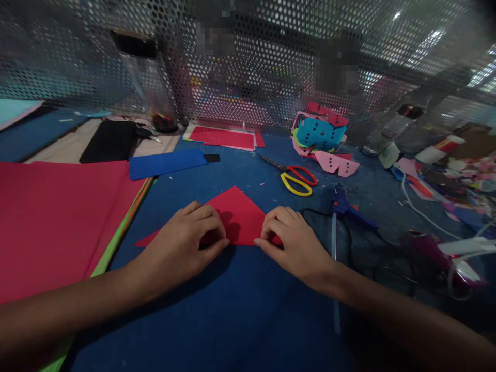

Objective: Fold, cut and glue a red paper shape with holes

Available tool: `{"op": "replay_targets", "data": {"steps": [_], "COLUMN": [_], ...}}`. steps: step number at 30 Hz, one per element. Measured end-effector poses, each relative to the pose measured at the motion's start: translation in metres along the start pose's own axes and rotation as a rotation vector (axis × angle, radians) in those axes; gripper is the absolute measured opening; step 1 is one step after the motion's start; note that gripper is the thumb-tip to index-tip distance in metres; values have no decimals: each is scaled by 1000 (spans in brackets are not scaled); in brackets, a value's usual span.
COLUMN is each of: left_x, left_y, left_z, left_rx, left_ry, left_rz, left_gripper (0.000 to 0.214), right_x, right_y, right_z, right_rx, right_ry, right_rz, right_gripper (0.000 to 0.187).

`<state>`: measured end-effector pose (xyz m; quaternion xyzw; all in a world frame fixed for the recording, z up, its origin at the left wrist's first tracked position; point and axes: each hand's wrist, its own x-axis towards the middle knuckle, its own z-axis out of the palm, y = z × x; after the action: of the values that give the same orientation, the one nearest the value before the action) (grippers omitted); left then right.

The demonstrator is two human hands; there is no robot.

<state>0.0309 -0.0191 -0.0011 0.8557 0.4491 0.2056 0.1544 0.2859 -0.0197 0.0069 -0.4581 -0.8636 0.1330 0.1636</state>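
A red sheet of paper [244, 222], folded to a triangle with its point away from me, lies flat on the blue tabletop [232, 315]. My left hand [188, 235] is closed on the near folded edge, left of its middle, thumb and fingers pinching the paper. On the same edge, further right, my right hand [287, 235] pinches the paper too. The triangle's left corner sticks out past my left hand; most of its right corner is hidden under my right hand. Scissors [296, 178] with red and yellow handles lie beyond the paper.
Large red sheets [58, 217] are stacked at the left, near a blue strip [166, 164] and a black phone-like slab [108, 141]. A blue glue gun [349, 209] with its cord lies right. Paper cutouts [321, 132] and a bottle [145, 82] stand by the perforated metal panel [240, 72].
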Motion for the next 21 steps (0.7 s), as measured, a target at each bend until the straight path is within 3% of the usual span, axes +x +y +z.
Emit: {"op": "replay_targets", "data": {"steps": [9,21], "left_x": [0,-1], "left_y": [3,0], "left_z": [-3,-4], "left_rx": [61,98], "left_ry": [-24,-26], "left_rz": [-82,-77], "left_gripper": [24,29], "right_x": [0,0], "right_y": [-1,1], "right_z": [0,-1], "right_rx": [13,-10], "right_ry": [4,-5], "right_rz": [26,24], "right_gripper": [18,17]}}
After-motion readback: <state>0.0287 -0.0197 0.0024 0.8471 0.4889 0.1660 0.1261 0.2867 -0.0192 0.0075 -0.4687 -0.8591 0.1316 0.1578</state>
